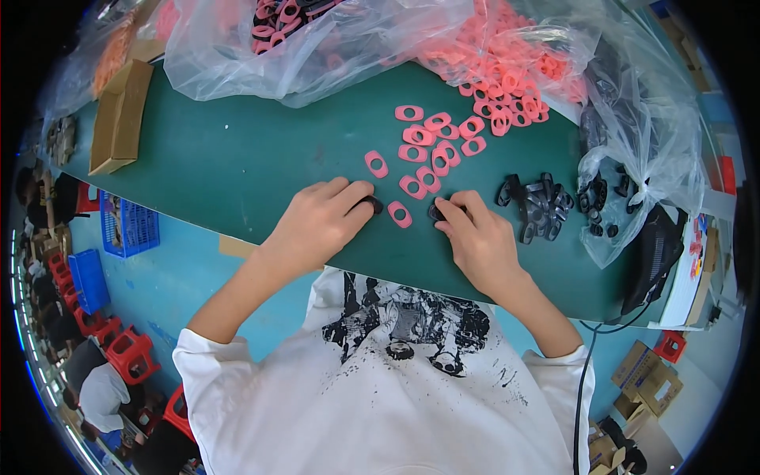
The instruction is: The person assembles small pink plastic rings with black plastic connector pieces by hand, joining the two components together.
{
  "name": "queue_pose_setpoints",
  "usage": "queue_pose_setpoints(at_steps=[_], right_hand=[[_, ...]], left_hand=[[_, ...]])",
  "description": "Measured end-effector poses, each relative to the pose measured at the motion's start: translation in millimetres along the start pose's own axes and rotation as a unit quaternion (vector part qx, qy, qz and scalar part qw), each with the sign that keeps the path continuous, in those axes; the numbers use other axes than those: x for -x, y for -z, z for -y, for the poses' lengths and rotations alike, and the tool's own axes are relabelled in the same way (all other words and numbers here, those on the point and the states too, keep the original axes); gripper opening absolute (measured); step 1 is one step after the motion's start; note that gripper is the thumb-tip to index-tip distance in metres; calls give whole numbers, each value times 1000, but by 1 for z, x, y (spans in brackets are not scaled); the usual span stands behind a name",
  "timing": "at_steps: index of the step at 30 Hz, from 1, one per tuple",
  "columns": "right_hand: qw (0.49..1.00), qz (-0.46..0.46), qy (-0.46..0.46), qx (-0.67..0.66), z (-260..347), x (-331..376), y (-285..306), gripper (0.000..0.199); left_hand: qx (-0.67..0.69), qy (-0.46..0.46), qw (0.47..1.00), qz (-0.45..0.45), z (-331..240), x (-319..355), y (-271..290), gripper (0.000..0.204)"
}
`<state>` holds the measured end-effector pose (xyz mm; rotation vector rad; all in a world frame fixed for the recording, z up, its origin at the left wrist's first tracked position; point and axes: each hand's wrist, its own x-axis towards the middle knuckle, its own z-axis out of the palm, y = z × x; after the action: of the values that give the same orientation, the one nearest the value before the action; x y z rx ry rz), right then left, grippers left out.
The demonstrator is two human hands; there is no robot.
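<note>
My left hand rests at the green table's near edge, its fingers closed on a small black plastic part. In my right hand, thumb and fingers pinch another small black part. Between the two hands lies a pink ring-shaped piece with an oval hole. Several more such pink pieces are scattered just beyond, some overlapping. To the right of my right hand sits a loose pile of black plastic parts.
A clear bag with pink and black parts lies at the back, beside a heap of pink pieces. Another clear bag holds black parts at the right. An open cardboard box stands at the left; blue crates are on the floor.
</note>
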<state>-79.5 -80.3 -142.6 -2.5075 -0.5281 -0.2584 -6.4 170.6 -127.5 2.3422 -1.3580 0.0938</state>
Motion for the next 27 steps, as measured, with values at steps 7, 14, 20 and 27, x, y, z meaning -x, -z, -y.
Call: queue_pose_setpoints(at_steps=[7,14,20,27], right_hand=[[999,10,-23,-31,2,12,5,32],[999,-25,-27,-31,9,13,0,35],[986,-141,-60,59,-11,6,43,31],[988,-8,-102,114,-18,14,38,21]], left_hand=[[41,10,999,-17,8,2,-5,20],[-30,-28,999,30,5,-5,6,21],[-17,-4,1000,23,5,3,-8,21],[754,275,585,-114,5,27,-13,18]])
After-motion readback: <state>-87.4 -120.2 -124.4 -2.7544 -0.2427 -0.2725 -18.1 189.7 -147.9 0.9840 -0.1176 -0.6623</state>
